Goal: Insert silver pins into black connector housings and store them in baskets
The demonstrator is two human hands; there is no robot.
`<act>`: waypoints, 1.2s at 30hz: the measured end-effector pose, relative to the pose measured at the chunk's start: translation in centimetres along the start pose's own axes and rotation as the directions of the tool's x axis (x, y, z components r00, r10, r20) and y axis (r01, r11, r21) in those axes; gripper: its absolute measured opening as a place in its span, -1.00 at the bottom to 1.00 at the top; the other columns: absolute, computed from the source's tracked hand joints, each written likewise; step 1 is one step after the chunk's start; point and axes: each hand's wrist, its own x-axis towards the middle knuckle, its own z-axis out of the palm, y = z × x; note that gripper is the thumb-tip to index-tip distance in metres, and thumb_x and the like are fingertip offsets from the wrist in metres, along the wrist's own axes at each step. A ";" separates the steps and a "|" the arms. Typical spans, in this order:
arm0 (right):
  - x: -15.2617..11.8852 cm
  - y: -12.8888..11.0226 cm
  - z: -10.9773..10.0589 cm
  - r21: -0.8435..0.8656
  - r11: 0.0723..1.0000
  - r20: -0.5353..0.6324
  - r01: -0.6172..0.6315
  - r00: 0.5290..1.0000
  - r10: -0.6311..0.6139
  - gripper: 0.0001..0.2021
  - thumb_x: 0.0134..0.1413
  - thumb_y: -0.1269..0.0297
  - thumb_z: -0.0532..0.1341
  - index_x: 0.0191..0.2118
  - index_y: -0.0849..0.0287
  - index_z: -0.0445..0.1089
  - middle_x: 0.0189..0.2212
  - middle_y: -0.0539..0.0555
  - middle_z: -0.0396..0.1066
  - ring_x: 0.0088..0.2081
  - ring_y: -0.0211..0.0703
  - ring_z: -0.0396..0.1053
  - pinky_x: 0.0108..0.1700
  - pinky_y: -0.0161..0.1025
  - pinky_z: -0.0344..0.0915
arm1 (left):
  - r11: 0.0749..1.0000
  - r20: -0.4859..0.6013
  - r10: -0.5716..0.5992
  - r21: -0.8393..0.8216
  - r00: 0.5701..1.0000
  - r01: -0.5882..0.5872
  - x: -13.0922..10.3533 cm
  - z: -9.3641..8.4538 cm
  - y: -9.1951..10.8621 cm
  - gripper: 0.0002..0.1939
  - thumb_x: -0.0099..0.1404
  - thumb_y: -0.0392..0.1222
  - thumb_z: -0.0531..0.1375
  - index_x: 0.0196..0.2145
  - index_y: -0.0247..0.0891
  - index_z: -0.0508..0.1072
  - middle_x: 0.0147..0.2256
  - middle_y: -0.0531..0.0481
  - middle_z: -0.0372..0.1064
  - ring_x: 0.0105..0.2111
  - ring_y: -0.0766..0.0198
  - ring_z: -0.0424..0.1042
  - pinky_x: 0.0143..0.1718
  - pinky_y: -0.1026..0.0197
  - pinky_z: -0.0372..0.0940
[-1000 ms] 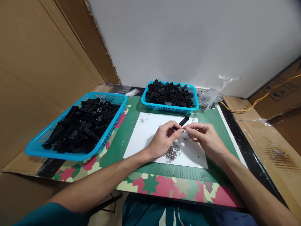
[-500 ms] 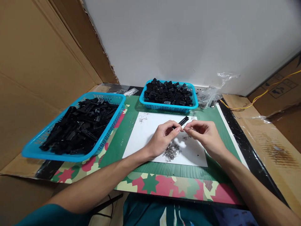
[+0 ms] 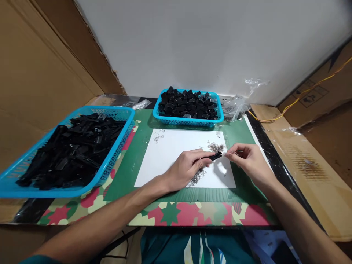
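Observation:
My left hand (image 3: 189, 167) is closed around a long, narrow black plastic part (image 3: 216, 156), whose end sticks out to the right past the fingertips. Just right of that end, my right hand (image 3: 243, 157) pinches with thumb and forefinger; whatever is between them is too small to make out. Both hands are over a white sheet (image 3: 165, 161). A pile of tiny metal pieces (image 3: 196, 178) lies partly under my left hand, and another small heap of metal pieces (image 3: 216, 147) lies just beyond the black part.
At left stands a blue basket (image 3: 110, 161) of long black parts. A smaller blue basket (image 3: 189, 122) of short black pieces stands at the back. Clear plastic bags (image 3: 235, 106) and a yellow cable (image 3: 288, 110) lie at back right. Cardboard (image 3: 35, 66) walls the left side.
My left hand has turned the black part from pointing up and away to pointing right, lower over the sheet. My right hand has moved slightly apart from it. The view has shifted a little.

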 end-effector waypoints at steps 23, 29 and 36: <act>-2.0 2.0 1.4 -0.238 0.970 -0.037 -0.043 0.999 0.035 -0.85 0.01 0.25 0.30 -0.48 0.20 0.46 -0.59 -0.05 0.21 -0.51 -0.27 0.10 -0.46 -0.27 0.01 | 0.935 0.161 0.177 0.281 0.971 -0.217 -0.2 0.7 -0.4 -0.63 0.56 -0.06 0.08 0.05 -0.31 0.58 -0.34 -0.12 0.53 -0.24 0.12 0.29 -0.21 0.11 0.26; -2.3 2.5 1.8 -0.241 0.971 -0.076 0.013 0.997 -0.032 -0.82 0.03 0.21 0.31 -0.49 0.18 0.42 -0.53 0.03 0.38 -0.49 -0.22 0.22 -0.45 -0.27 0.11 | 0.944 0.143 0.167 0.262 0.976 -0.200 -0.2 0.8 -0.5 -0.64 0.55 -0.08 0.09 0.07 -0.30 0.58 -0.36 -0.12 0.55 -0.25 0.12 0.30 -0.21 0.10 0.26; -2.5 2.4 2.1 -0.361 0.926 -0.048 0.111 0.989 -0.138 -0.78 0.12 0.24 0.26 -0.51 0.14 0.33 -0.59 -0.02 0.26 -0.50 -0.23 0.17 -0.45 -0.26 0.06 | 0.928 0.171 0.190 0.289 0.967 -0.233 -0.2 0.9 -0.5 -0.65 0.56 -0.11 0.08 0.02 -0.33 0.60 -0.40 -0.09 0.53 -0.28 0.13 0.28 -0.23 0.12 0.22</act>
